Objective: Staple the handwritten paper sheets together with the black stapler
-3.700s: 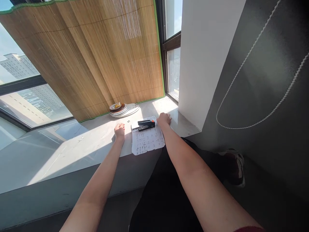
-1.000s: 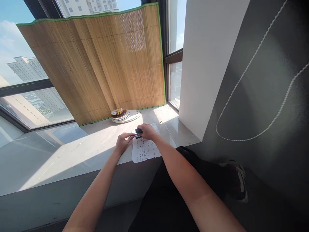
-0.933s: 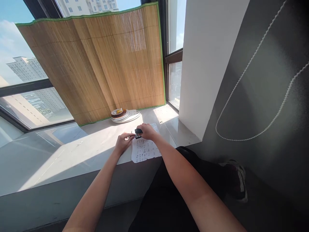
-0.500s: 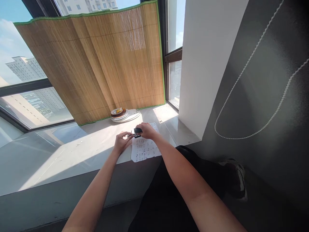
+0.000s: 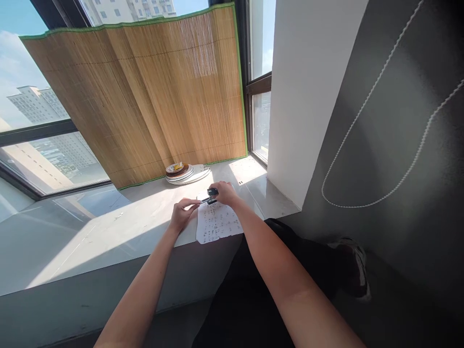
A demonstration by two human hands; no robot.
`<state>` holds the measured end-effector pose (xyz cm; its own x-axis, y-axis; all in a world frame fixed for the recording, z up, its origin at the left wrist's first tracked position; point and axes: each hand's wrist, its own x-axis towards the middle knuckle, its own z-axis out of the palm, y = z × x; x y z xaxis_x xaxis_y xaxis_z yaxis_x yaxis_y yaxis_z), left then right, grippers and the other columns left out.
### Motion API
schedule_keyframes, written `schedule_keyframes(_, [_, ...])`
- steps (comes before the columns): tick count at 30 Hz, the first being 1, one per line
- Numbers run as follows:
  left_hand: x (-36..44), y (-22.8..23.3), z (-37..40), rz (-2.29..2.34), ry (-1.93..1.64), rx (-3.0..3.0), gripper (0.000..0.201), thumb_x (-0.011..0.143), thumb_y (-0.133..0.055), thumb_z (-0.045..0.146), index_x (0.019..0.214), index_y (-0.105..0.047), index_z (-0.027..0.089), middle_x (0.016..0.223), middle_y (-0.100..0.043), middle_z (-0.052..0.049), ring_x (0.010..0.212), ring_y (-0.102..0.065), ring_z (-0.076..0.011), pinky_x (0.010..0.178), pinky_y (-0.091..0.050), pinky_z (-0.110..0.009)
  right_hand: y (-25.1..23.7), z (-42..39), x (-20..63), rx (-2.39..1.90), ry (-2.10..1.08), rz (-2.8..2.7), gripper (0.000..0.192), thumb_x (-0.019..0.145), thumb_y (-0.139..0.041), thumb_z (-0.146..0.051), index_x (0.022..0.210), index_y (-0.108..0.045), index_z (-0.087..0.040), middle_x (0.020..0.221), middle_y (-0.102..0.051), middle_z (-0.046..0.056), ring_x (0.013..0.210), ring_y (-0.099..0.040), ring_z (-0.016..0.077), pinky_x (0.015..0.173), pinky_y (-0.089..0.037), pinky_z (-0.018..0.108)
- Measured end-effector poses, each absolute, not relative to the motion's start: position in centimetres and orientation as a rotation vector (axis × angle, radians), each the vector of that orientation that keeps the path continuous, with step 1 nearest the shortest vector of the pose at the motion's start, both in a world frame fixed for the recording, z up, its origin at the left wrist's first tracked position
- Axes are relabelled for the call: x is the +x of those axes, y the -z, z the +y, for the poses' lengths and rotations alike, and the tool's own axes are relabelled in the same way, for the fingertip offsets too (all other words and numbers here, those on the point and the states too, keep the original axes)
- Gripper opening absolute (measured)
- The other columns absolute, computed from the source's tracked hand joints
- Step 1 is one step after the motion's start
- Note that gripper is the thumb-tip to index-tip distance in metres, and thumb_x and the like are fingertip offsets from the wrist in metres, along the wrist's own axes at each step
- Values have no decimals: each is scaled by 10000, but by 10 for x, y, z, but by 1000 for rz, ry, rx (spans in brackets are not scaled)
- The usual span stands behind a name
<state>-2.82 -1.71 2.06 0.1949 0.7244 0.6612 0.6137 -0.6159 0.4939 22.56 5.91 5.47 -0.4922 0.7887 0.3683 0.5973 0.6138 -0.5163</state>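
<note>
My right hand (image 5: 225, 193) is closed over the black stapler (image 5: 212, 193), pressing it down at the top-left corner of the printed sheet (image 5: 216, 221), w/ its front end sticking out left. My left hand (image 5: 182, 215) rests beside the sheet's left edge, fingers curled narrow, tips reaching toward the stapler nose, prob. to steady the corner; can't tell if it pinches anything. Sheet lies on the sill (image 5: 108, 232), near edge overhanging. Stacked plates (image 5: 183, 172) sit well behind, bamboo blind (image 5: 152, 96) beyond. Nothing blocks either hand.
</note>
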Motion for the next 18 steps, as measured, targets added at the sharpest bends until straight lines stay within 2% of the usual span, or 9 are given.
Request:
schedule_keyframes(4, [-27,-20,-17,1317,-1377,2314,271,980,-811,503,1112,-836,267,1044,-853,-80,956,-801,-290,879,-641,-457,-50,66,228,-1012,-521,-2276,298,841,-831,-58,1046,-877,-270,1027,-834,23,1037,-709,250,936,-414,338])
schedule_keyframes(6, [-26,-21,-17,1367,-1394,2297,362,957,-834,530,1190,-773,259,1099,-842,-82,959,-799,-282,896,-628,-462,-46,67,222,-864,-568,-2322,306,814,-862,-64,1038,-883,-271,1021,-831,14,1016,-709,239,894,-429,314])
schedule_keyframes(8, [-25,-22,-17,1402,-1397,2306,407,932,-852,553,1179,-724,255,1130,-822,-78,934,-791,-267,889,-617,-453,-43,67,214,-699,-572,-2361,298,794,-892,-77,1027,-885,-263,1000,-817,10,991,-698,229,867,-439,303])
schedule_keyframes(14, [-24,-24,-17,1430,-1245,2379,318,912,-833,482,1071,-689,248,1027,-781,-46,916,-752,-260,920,-591,-450,-39,60,193,-487,-611,-2355,235,748,-905,-49,908,-859,-215,1005,-706,20,900,-645,183,800,-467,281])
schedule_keyframes(18, [-25,-22,-13,1498,-1346,2269,319,953,-768,528,1083,-687,249,1080,-789,-73,968,-761,-285,898,-601,-460,-47,59,198,-442,-638,-2257,200,791,-900,-100,951,-855,-211,1008,-681,29,922,-647,191,835,-489,299])
